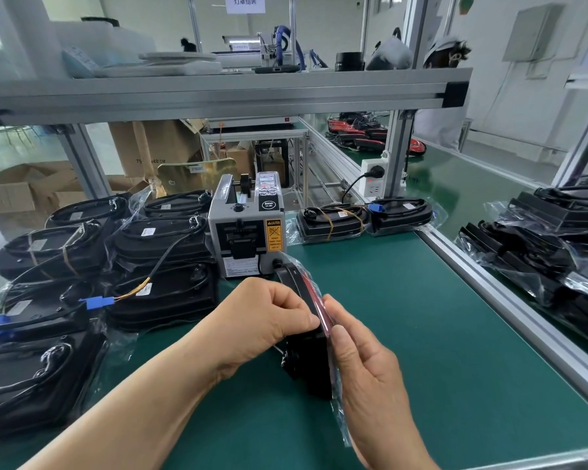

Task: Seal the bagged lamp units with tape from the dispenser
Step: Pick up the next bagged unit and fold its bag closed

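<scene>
Black lamp unit in clear plastic bag (307, 357) stands on edge on green counter (421, 317), just near of grey tape dispenser (246, 228). Left hand (265, 320) pinches its top edge; right hand (367, 371) pinches the bag flap. Judgement: fold flap flat and taut before taping. No tape strip discernible.

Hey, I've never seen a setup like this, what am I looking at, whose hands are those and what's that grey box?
This picture comes from a camera worn on a person's head, looking down at their own hands. The left hand and right hand together hold a black lamp unit in a clear bag, up on edge over the green mat. The grey box behind it is a tape dispenser for sealing bags. More bagged units lie piled at left, and others at right.
</scene>
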`<state>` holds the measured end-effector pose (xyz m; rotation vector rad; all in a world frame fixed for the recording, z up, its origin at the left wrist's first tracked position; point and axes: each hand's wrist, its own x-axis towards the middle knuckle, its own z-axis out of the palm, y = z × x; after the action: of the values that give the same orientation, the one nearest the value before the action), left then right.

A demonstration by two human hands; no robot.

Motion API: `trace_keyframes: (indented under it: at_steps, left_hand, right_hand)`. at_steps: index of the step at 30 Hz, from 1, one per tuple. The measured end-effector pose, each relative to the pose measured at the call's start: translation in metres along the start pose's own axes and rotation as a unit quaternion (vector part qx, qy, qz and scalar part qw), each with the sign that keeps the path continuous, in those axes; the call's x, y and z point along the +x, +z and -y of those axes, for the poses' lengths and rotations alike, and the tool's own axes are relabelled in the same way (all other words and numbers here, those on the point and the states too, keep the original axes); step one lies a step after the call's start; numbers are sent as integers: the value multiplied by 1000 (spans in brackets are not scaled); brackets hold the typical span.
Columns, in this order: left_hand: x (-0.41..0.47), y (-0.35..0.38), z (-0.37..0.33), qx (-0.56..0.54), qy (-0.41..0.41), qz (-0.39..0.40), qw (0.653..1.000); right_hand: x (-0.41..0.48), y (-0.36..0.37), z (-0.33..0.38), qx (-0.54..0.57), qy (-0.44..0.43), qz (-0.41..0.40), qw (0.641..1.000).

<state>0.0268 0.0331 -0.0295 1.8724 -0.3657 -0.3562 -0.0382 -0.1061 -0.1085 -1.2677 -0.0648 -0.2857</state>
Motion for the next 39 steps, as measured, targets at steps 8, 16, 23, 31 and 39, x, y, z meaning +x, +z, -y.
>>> trace_keyframes:
  at_steps: [8, 16, 23, 31, 39]
  left_hand:
    - [-3, 4, 8, 17, -16, -55, 998]
    - [-2, 18, 16, -37, -18, -106, 993]
    - [-3, 12, 18, -26, -23, -51, 998]
    - [-4, 9, 22, -101, -20, -27, 994]
    - [-6, 6, 24, -126, -35, -31, 991]
  right_hand:
    - [1, 1, -1, 6, 4, 1, 1000]
    - [1, -2, -2, -22, 3, 1, 1000]
    - [2, -2, -2, -7, 13, -6, 1000]
    - [-1, -2, 1, -44, 7, -25, 999]
    - [32, -8, 47, -142, 63, 9, 988]
